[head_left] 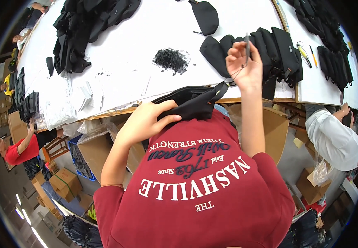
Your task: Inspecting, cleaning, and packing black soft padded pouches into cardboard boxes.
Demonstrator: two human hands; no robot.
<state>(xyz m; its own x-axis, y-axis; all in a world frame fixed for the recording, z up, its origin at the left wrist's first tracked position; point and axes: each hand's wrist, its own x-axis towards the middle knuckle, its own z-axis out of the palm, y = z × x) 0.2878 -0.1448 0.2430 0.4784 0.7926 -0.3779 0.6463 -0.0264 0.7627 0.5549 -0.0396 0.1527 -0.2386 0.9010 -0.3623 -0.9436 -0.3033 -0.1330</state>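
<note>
A black fabric pouch [193, 104] lies at the table's near edge, against my red shirt, with its zippered mouth partly open. My left hand [150, 120] is closed on its left end, thumb on the near side and fingers toward the opening. Raised above the pouch's right side, my right hand [245, 66] has its fingers curled, palm toward me. Between its thumb and fingers is a thin, flat grey piece [248, 50], seen almost edge-on. A dark cord [238, 73] hangs below it toward the pouch's right end.
A tangle of black string loops [170, 61] lies mid-table. Black pouches [265, 49] stand in a row behind my right hand. Heaped black pouches [80, 35], white slips [86, 95] and clear bags [59, 111] are leftward. A co-worker in grey [334, 138] is at right.
</note>
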